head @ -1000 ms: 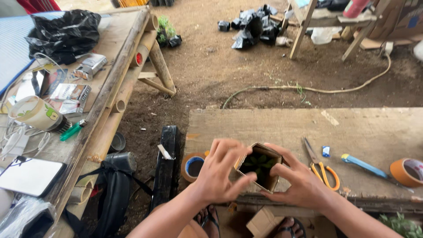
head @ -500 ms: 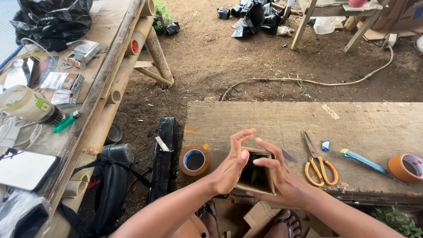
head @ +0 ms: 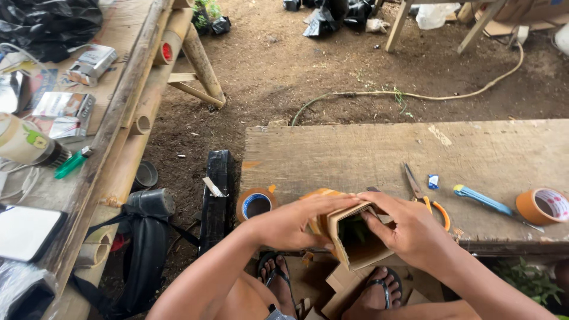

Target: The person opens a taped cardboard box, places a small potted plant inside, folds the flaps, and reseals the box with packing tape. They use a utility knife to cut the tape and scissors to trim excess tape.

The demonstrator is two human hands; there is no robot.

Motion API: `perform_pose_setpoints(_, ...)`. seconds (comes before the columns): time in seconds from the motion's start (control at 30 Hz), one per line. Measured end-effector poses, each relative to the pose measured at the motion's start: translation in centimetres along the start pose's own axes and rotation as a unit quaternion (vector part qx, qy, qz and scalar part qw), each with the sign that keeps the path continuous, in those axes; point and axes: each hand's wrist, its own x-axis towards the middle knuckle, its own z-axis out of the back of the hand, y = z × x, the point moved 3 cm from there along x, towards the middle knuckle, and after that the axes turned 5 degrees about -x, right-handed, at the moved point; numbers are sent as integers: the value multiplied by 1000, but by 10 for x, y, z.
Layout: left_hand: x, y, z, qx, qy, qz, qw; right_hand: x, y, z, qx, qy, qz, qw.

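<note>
Bare dirt surrounds the plank workbench [head: 367, 154] where my left hand [head: 293, 222] and right hand [head: 415, 231] both grip an open cardboard box [head: 358, 246] at its near edge, beside orange-handled scissors [head: 424, 198] and tape roll [head: 256, 204].

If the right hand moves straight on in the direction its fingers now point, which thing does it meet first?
The right hand points left, its fingers already on the open cardboard box. Straight on, it would likely meet the left hand gripping the box's other side; depth there is hard to judge.
</note>
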Motion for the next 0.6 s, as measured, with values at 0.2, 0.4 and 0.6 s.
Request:
perform_pose_setpoints(0.2, 19, -10, -4, 58, 0, -30, 998, 2, 13, -5, -22, 45, 54, 997)
perform_pose_setpoints(0.4, 15, -10, 8, -21, -87, -77, 993, 25, -18, 13, 220, -115, 77, 966)
perform_pose_setpoints(0.6, -1, 1, 23, -102, -275, -1, 956, 39, -132, -5, 117, -61, -155, 979)
